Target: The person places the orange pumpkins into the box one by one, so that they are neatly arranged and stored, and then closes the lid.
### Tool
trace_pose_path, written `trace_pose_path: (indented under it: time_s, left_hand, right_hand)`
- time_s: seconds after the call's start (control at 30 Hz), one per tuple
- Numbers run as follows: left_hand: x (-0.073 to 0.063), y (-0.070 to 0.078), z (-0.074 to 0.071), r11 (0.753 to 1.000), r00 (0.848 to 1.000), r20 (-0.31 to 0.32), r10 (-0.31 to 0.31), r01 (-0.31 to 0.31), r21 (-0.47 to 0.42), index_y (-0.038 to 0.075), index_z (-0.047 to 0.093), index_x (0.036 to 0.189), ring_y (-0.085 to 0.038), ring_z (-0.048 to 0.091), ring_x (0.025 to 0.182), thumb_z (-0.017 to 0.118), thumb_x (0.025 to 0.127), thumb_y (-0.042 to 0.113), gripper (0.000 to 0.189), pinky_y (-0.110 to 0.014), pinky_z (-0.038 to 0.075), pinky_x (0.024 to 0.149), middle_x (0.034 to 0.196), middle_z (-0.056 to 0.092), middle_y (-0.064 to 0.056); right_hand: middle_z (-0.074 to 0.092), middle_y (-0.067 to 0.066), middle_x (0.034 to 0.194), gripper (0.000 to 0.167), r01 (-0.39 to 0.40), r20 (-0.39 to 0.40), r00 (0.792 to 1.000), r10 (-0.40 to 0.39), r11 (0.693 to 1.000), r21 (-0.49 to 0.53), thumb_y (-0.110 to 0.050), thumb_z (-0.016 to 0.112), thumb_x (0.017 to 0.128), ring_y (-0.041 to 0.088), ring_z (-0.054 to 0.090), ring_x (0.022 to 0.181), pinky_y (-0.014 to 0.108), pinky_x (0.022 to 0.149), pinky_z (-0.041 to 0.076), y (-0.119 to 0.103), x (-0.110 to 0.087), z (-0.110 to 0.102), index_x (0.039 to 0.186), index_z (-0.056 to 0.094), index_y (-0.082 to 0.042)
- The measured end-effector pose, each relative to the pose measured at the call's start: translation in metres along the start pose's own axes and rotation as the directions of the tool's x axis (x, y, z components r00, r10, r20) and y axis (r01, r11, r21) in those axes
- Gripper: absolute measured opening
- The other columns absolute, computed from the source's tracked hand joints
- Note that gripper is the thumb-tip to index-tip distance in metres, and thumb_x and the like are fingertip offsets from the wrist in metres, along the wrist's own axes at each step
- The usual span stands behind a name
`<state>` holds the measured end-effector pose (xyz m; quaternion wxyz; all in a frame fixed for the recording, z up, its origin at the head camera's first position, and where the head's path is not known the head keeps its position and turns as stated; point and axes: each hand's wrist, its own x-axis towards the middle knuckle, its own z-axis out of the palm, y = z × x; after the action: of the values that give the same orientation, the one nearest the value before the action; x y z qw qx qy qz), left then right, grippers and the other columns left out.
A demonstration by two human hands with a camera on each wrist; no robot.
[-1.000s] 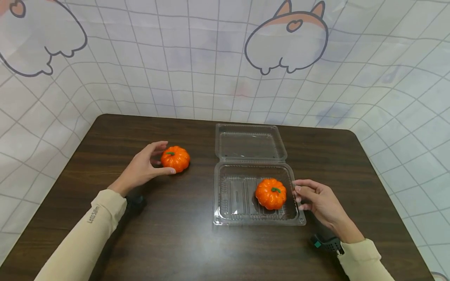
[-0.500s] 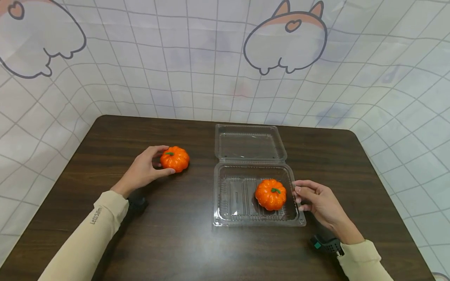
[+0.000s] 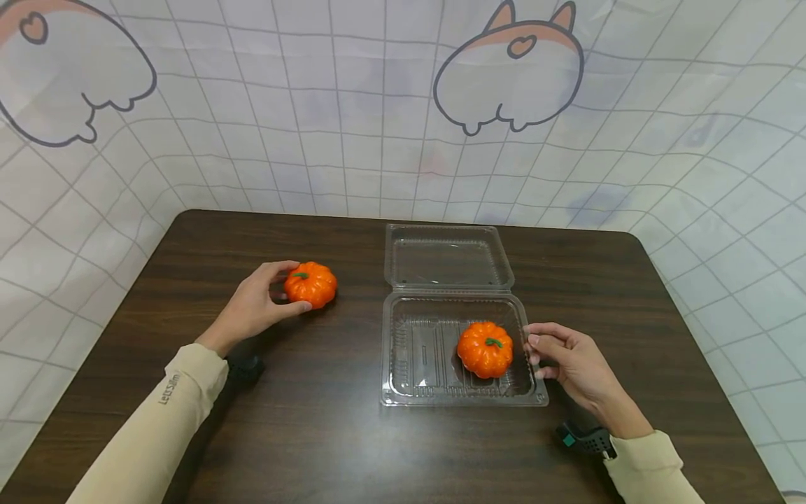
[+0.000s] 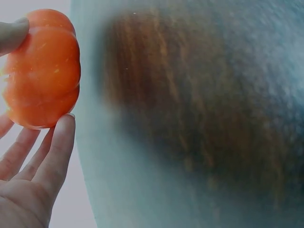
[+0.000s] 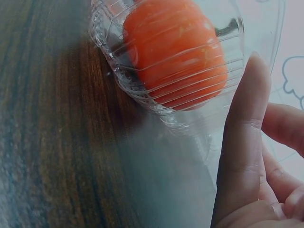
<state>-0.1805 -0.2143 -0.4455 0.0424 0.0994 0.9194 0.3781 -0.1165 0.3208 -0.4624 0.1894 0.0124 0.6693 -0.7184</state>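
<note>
On the left of the head view, my left hand [image 3: 255,306] holds a small orange toy pumpkin [image 3: 312,285] with a green stem. Seen from the left wrist, the thumb [image 4: 12,35] presses one side of that pumpkin and a fingertip meets the opposite side. A second orange pumpkin [image 3: 483,350] sits in the right half of a clear plastic clamshell container [image 3: 403,399], whose lid [image 3: 448,255] lies folded back. My right hand [image 3: 576,364] pinches the container's right rim between thumb and fingers. Through the clear ribbed wall, the right wrist view shows the pumpkin inside.
A dark wood-grain table [image 3: 302,420] bears everything. White grid-patterned cloth [image 3: 352,105] with cartoon animal prints hangs behind it and at both sides. Dark camera mounts [image 3: 585,439] are strapped to the wrists.
My left fingers have come in closer around the left pumpkin, which has shifted very slightly left. The right hand and the container have stayed in place.
</note>
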Motion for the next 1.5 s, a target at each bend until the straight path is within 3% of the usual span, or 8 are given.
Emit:
trace_pose_path:
  time_s: [0.37,0.83,1.5]
  left_hand:
    - [-0.001,0.012,-0.003,1.000,1.000,-0.003,0.015,-0.015,-0.005,0.005,0.044,0.150,-0.039,0.056,0.133,0.084,0.088,0.036,0.081,-0.054,0.053,0.109,0.152,0.047,-0.019]
    - [0.000,0.034,0.002,0.996,0.997,0.002,0.080,-0.080,-0.031,0.008,0.046,0.150,-0.038,0.058,0.132,0.086,0.086,0.033,0.080,-0.055,0.052,0.111,0.149,0.050,-0.017]
    - [-0.004,0.080,0.015,0.980,0.981,0.032,0.194,-0.192,-0.042,0.011,0.051,0.147,-0.034,0.061,0.131,0.090,0.081,0.028,0.078,-0.053,0.053,0.110,0.142,0.056,-0.010]
  right_hand:
    - [0.077,-0.003,0.101,0.020,-0.006,-0.006,1.000,0.006,1.000,0.001,-0.019,0.063,0.104,0.006,0.068,0.076,0.022,0.065,0.063,0.001,-0.001,0.000,0.123,0.068,-0.013]
    - [0.076,-0.004,0.099,0.019,-0.010,-0.007,1.000,0.010,1.000,-0.004,-0.020,0.064,0.104,0.006,0.068,0.076,0.022,0.065,0.063,0.000,-0.001,0.000,0.122,0.068,-0.014]
    - [0.075,-0.004,0.100,0.024,-0.022,-0.013,1.000,0.021,1.000,-0.018,-0.023,0.067,0.102,0.007,0.068,0.077,0.023,0.067,0.064,-0.001,0.002,0.000,0.123,0.066,-0.011]
